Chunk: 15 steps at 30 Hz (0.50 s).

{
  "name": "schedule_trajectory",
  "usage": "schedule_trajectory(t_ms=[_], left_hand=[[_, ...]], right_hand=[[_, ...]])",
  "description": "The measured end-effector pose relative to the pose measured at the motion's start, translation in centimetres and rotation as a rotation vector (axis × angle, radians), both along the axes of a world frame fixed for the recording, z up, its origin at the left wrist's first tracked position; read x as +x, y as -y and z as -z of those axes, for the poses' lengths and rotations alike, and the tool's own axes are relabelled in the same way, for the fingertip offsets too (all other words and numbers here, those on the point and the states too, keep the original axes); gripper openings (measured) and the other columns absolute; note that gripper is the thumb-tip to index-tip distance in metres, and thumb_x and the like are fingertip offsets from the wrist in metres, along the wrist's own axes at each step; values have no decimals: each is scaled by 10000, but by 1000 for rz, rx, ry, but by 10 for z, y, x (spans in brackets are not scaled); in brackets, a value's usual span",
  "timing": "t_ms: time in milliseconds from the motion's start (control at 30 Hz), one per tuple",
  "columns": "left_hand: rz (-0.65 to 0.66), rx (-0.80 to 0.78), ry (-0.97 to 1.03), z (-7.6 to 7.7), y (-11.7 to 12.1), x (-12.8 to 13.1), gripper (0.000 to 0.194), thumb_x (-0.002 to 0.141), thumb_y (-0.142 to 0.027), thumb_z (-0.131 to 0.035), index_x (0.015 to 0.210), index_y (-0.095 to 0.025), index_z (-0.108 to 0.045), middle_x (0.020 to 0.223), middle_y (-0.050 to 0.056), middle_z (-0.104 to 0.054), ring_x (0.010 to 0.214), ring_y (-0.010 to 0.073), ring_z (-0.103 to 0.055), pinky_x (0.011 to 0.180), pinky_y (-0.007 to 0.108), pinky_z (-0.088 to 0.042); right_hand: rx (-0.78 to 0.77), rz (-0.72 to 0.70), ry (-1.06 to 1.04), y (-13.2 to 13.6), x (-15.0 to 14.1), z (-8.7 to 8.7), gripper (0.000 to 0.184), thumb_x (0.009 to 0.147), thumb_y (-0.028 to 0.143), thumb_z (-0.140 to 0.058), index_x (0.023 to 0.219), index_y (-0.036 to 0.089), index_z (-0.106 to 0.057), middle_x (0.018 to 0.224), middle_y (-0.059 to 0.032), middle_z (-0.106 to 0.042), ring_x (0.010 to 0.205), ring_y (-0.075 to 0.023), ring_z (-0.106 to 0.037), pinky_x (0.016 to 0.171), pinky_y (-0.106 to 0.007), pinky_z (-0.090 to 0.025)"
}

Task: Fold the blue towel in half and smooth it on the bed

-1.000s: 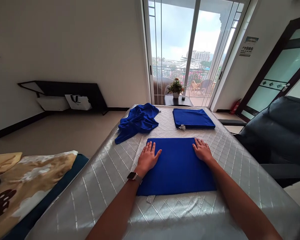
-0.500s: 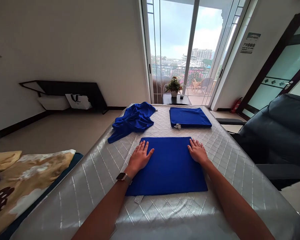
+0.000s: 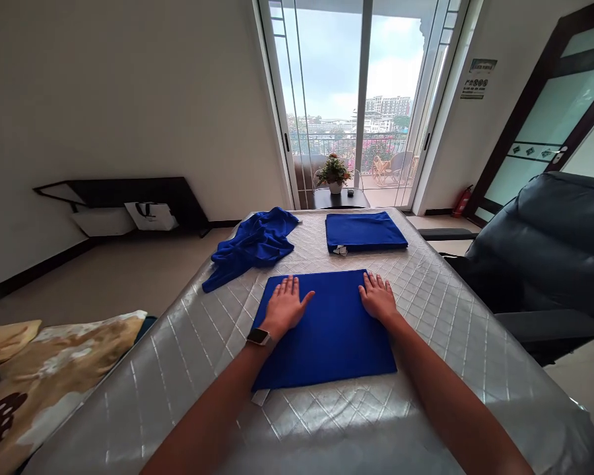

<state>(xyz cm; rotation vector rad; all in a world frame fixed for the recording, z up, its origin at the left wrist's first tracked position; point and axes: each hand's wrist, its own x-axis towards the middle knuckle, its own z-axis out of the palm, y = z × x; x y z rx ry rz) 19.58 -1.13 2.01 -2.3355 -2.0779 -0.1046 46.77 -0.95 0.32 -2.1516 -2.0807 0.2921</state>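
Observation:
A blue cloth [image 3: 332, 336], folded into a flat rectangle, lies before me with a white label poking out at its near left corner. My left hand [image 3: 286, 307] rests flat on its upper left part, fingers stretched and thumb apart. At the far right corner my right hand [image 3: 378, 297] presses down, palm flat and fingers extended. Neither hand grips anything. Farther back on the right sits a neat folded blue stack [image 3: 366, 231] with a label at its front. To its left, a crumpled blue cloth [image 3: 255, 243] lies in loose folds.
Everything blue lies on a silvery quilted mattress [image 3: 178, 356]. A black armchair [image 3: 549, 251] stands along the right side, a patterned blanket [image 3: 74, 363] at lower left. Beyond the mattress, a potted plant [image 3: 334, 175] stands on a dark small table before the glass sliding door.
My left hand has slid inward to the right over the folded cloth. My right hand stays at the far right corner. The whole view has shifted slightly.

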Motion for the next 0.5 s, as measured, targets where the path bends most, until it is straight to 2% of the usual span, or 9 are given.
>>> schedule_trajectory(t_ms=[67, 167, 267, 367, 500], left_hand=[[160, 52, 45, 0, 5, 41, 877, 992, -692, -118, 1584, -83, -338, 1657, 162, -311, 1550, 293, -251, 1266, 456, -201], [363, 61, 115, 3, 13, 104, 835, 1011, -651, -100, 1583, -96, -346, 1655, 144, -320, 1554, 244, -244, 1274, 415, -195], [430, 54, 180, 7, 12, 146, 780, 1032, -595, -86, 1586, -109, -343, 1656, 130, -320, 1556, 227, -236, 1276, 418, -199], [383, 29, 214, 12, 4, 154, 765, 1039, -568, -74, 1585, -104, -342, 1646, 135, -341, 1553, 235, -248, 1276, 436, -203], [308, 25, 183, 18, -10, 122, 755, 1037, -588, -119, 1582, -122, -357, 1651, 135, -327, 1554, 243, -241, 1279, 445, -181]], right_hand=[[3, 1, 3, 0, 0, 0, 660, 1051, 458, -168, 1645, 172, -184, 1707, -30, -170, 1572, -242, -112, 1260, -465, -51], [5, -12, 23, 0, 2, 1, 662, 1050, 445, -183, 1646, 157, -171, 1708, -37, -167, 1573, -249, -106, 1260, -467, -62], [-7, -50, 45, 1, 5, 3, 652, 1044, 407, -215, 1649, 169, -163, 1714, -16, -136, 1576, -244, -83, 1261, -444, -60], [-2, -44, 34, 1, 6, 4, 652, 1046, 415, -200, 1649, 172, -163, 1714, -20, -134, 1576, -243, -77, 1261, -442, -54], [2, -17, 3, 0, 2, 2, 666, 1050, 452, -169, 1648, 158, -167, 1710, -38, -160, 1575, -239, -87, 1261, -449, -46]])
